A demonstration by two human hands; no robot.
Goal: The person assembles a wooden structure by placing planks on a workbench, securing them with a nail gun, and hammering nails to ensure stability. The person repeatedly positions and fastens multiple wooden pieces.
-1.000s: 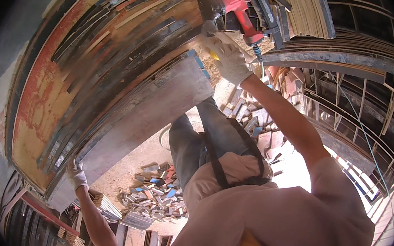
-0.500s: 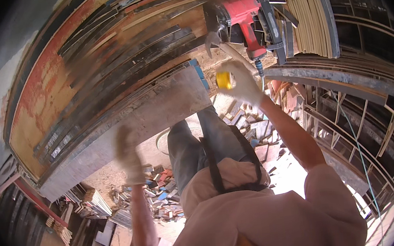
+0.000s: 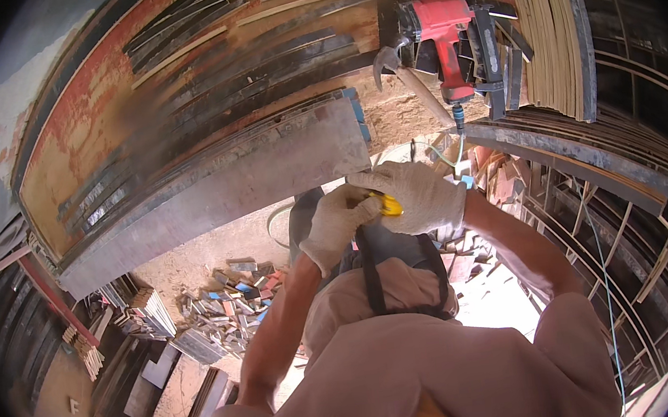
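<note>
Both my hands, in pale work gloves, meet in front of my lap, just off the near edge of a long grey board (image 3: 264, 159) on the bench. A small yellow tape measure (image 3: 390, 205) shows between them. My right hand (image 3: 417, 187) is wrapped round it from the right. From the left, the bent fingers of my left hand (image 3: 338, 223) close against its end; their tips are partly hidden. Past the board's right end lie a hammer (image 3: 420, 95) with a wooden handle and a red nail gun (image 3: 447, 42) with a hose fitting.
Dark strips of board (image 3: 256, 82) cover the bench at the far left. A stack of thin panels (image 3: 553, 47) stands at the far right. Offcuts (image 3: 226, 305) litter the floor around my legs. Wooden racking (image 3: 621, 227) and a thin hose (image 3: 608, 302) run along the right.
My left hand has come right from the board's near edge to the tape measure. My right hand has drawn nearer to my lap with the tape measure. The view has shifted slightly.
</note>
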